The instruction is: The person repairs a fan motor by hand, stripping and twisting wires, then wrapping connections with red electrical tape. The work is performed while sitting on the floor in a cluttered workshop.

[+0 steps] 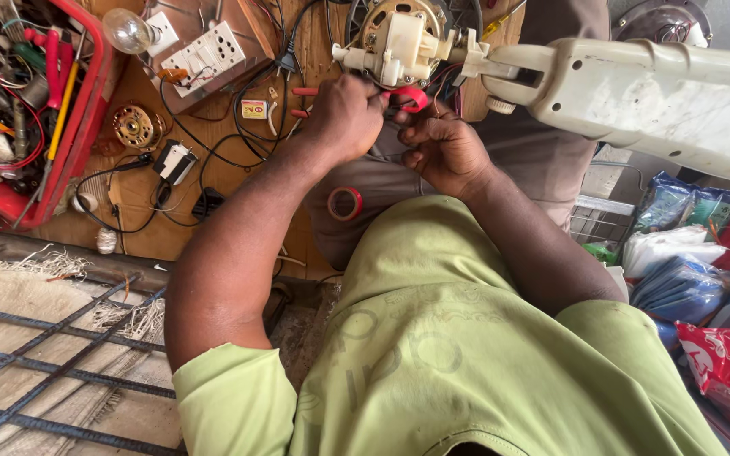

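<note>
1. Fan body [661, 101]: big cream casing, far right, lying across the person's lap and running left into the motor.
2. Board [213, 211]: wooden work surface, far left. It is cluttered, with black wires [221, 143] looping all over it.
3. Tray [86, 110]: red, far left corner, packed with tools and wire.
4. Bags [686, 253]: plastic packets piled on the right, well apart from the hands.
5. Motor [399, 42]: cream and metal unit at the far centre, on the end of the fan body. The work is here, and both hands are just under it.
6. Left hand [344, 114]: closed in a fist round red-handled pliers [304, 91], with the handles sticking out to the left. The nose is hidden behind the hand.
7. Right hand [445, 152]: fingers curled in, tips at a red piece [413, 97] below the motor. Cannot tell whether it pinches it.
8. Judgement: the work calls for a firm squeeze on the pliers, the right hand steadying close to the motor, and the fan body kept from rolling.
9. Socket board [204, 59]: white, far left, with plugged wires trailing toward the hands. These are the likeliest snag.
10. Tape [345, 203]: red roll near the left forearm, within easy reach.
11. Bulb [128, 29]: clear, far left, beside the tray, well apart from the hands.
</note>
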